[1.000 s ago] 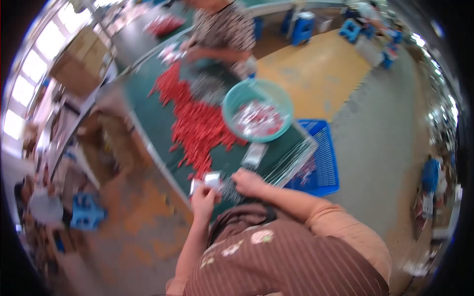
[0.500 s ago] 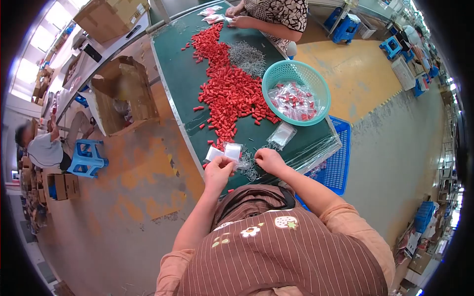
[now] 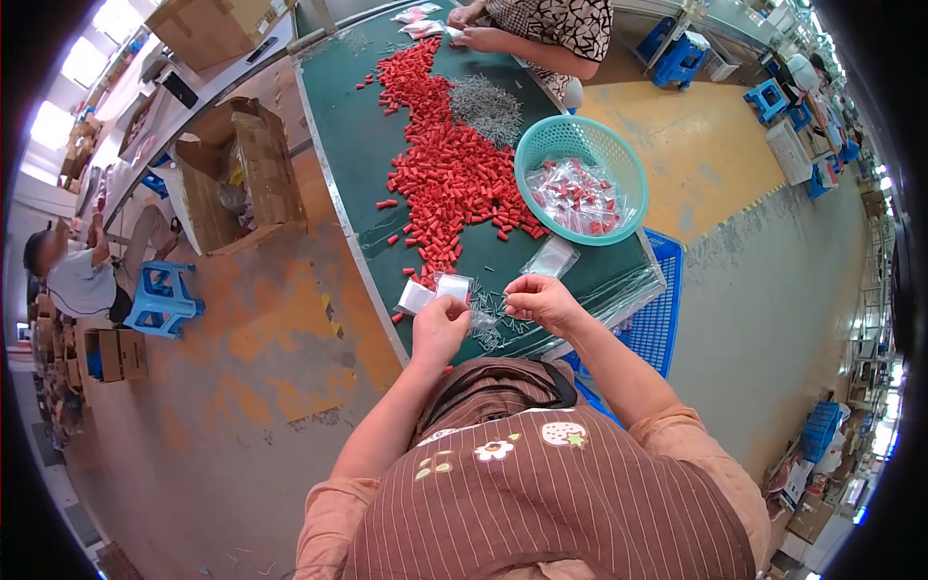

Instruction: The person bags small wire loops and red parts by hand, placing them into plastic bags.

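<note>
My left hand is closed on a small clear bag at the near end of the green table. Another stack of clear bags lies just left of it. My right hand is pinched at the fingertips, over grey screws; what it holds is too small to make out. Red plugs spread up the table in a long pile. More clear bags lie behind my right hand.
A green basket of filled bags stands on the right. A co-worker's hands are at the far end, by a grey screw pile. A blue crate is below the right edge; a cardboard box stands left.
My right hand has risen slightly from the screws and moved right. My left hand has turned and shifted a little right at the bag.
</note>
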### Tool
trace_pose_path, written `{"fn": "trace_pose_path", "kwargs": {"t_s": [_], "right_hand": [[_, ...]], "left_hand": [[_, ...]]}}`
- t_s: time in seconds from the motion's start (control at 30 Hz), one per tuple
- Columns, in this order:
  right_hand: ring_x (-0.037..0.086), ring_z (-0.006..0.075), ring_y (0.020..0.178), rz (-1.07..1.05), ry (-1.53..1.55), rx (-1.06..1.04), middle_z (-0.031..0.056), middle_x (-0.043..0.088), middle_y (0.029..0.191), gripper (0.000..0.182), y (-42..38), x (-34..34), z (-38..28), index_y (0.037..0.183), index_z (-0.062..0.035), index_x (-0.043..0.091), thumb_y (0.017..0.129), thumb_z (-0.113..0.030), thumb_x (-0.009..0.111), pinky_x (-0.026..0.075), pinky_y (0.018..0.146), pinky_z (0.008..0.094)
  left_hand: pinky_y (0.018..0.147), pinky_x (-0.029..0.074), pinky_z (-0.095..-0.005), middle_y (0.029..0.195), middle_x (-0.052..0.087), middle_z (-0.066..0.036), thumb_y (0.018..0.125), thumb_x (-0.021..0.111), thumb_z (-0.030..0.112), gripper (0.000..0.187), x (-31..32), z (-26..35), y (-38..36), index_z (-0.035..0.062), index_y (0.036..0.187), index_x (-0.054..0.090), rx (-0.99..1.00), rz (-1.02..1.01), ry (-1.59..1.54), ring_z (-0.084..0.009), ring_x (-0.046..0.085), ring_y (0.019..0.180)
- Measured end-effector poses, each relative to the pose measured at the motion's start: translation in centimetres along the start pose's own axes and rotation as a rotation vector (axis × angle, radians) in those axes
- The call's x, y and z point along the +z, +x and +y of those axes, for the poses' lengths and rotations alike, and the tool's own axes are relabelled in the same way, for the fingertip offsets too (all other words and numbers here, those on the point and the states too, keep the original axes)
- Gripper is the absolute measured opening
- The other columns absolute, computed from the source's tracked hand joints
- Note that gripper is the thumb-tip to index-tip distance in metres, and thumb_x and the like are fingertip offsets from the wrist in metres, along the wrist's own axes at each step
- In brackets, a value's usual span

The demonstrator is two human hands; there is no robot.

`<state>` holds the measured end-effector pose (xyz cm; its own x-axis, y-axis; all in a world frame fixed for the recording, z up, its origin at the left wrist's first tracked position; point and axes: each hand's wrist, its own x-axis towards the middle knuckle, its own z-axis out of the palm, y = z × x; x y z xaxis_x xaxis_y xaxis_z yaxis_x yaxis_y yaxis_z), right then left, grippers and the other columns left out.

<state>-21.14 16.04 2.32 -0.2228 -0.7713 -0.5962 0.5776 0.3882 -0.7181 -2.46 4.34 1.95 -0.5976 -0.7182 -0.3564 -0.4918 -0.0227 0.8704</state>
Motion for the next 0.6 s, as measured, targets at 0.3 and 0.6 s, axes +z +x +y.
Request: {"fn": "trace_pose_path", "kwargs": {"t_s": [0.3, 0.6], "right_hand": [[0.065, 0.0194, 0.08, 0.018, -0.681, -0.498, 0.0101, 0.066, 0.087, 0.013, -1.8, 4.2, -0.6, 0.092, -0.0013, 0.066, 0.081, -0.007, 0.065, 0.051, 0.072, 0.0301], [0.061, 0.0358, 0.078, 0.084, -1.239, -0.73, 0.0146, 0.061, 0.082, 0.007, -3.0, 5.2, -1.9, 0.081, -0.0055, 0.065, 0.078, -0.01, 0.06, 0.05, 0.071, 0.0436]], "left_hand": [[0.054, 0.047, -0.0255, 0.066, 0.065, -0.006, 0.079, 0.065, 0.005, 0.009, 1.2, 1.3, 0.1, -0.0016, 0.085, 0.066, 0.145, -0.012, 0.052, -0.0102, 0.06, 0.058], [0.057, 0.049, -0.0258, 0.069, 0.066, -0.006, 0.08, 0.063, 0.006, 0.011, 1.2, 2.0, -0.2, -0.0016, 0.087, 0.065, 0.021, -0.084, -0.043, -0.0106, 0.062, 0.061]]}}
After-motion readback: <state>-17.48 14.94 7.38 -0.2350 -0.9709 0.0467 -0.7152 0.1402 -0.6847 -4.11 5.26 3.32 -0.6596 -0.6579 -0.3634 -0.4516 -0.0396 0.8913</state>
